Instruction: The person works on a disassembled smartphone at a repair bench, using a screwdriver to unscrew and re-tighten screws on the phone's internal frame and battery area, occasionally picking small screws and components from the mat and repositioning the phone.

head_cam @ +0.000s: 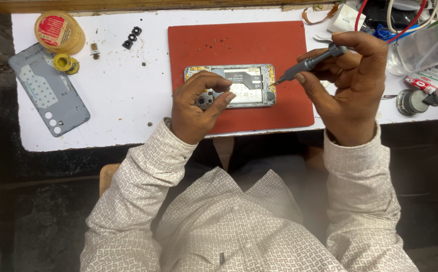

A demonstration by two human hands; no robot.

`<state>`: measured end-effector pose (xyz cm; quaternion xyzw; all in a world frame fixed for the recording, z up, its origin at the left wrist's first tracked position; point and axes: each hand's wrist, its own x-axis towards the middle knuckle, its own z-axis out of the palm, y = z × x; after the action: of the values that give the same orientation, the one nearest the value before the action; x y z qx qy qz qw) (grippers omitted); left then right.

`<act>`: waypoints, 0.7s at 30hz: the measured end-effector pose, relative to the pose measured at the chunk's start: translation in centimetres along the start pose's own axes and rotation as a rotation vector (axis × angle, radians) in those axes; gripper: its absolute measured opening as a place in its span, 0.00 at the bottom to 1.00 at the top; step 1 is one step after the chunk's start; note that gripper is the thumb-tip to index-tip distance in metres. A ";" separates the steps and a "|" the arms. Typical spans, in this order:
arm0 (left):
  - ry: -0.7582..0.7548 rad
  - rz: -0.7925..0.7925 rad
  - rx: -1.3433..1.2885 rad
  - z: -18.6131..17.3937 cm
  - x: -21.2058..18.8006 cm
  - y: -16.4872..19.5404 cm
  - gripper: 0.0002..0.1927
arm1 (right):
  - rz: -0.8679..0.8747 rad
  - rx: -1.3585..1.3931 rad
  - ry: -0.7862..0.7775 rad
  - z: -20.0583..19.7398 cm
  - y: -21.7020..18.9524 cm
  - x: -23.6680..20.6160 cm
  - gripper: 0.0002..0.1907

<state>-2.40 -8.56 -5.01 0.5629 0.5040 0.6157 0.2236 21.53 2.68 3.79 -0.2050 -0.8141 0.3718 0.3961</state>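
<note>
An opened phone (244, 80) with its back removed lies lengthwise on a red mat (289, 108). My left hand (196, 103) pinches its left end near the camera holes, thumb below and fingers above. In my right hand (352, 80) is a grey screwdriver (309, 63), held slanted with its tip touching the phone's right edge. Several tiny screws (218, 43) lie loose on the mat above the phone.
A grey phone back cover (47, 90) lies on the white table at the left, beside a yellow round tin (57, 31) and a solder spool (65, 63). Small black parts (131, 37) sit nearby. Cables, tweezers, a clear container (428, 45) and small bottles crowd the right.
</note>
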 end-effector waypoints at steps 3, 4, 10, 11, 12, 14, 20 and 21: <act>-0.006 -0.016 -0.001 0.0 -0.1 0.0 0.08 | -0.006 -0.129 -0.066 -0.7 -0.3 0.4 0.30; -0.008 -0.021 0.001 0.0 0.0 0.0 0.07 | -0.013 -0.172 -0.083 -0.7 -0.3 0.5 0.29; -0.013 -0.019 0.006 0.1 0.0 -0.1 0.06 | -0.004 -0.273 -0.125 -0.6 0.1 0.7 0.28; -0.016 -0.019 0.003 0.1 0.0 -0.1 0.06 | -0.008 -0.283 -0.128 -0.6 0.2 0.7 0.28; -0.018 -0.019 -0.001 0.1 0.0 -0.1 0.06 | -0.010 -0.289 -0.129 -0.6 0.3 0.7 0.28; -0.020 -0.019 -0.004 0.2 0.0 -0.1 0.06 | -0.011 -0.297 -0.129 -0.7 0.5 0.6 0.28; -0.018 -0.013 -0.006 0.1 0.0 -0.2 0.06 | 0.000 -0.295 -0.116 -0.4 0.8 0.6 0.28; -0.018 -0.013 -0.004 0.1 0.0 -0.2 0.06 | -0.002 -0.303 -0.115 -0.4 0.8 0.6 0.28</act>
<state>-2.32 -8.42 -5.16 0.5647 0.5043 0.6102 0.2333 21.49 3.69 3.64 -0.2401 -0.8823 0.2556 0.3139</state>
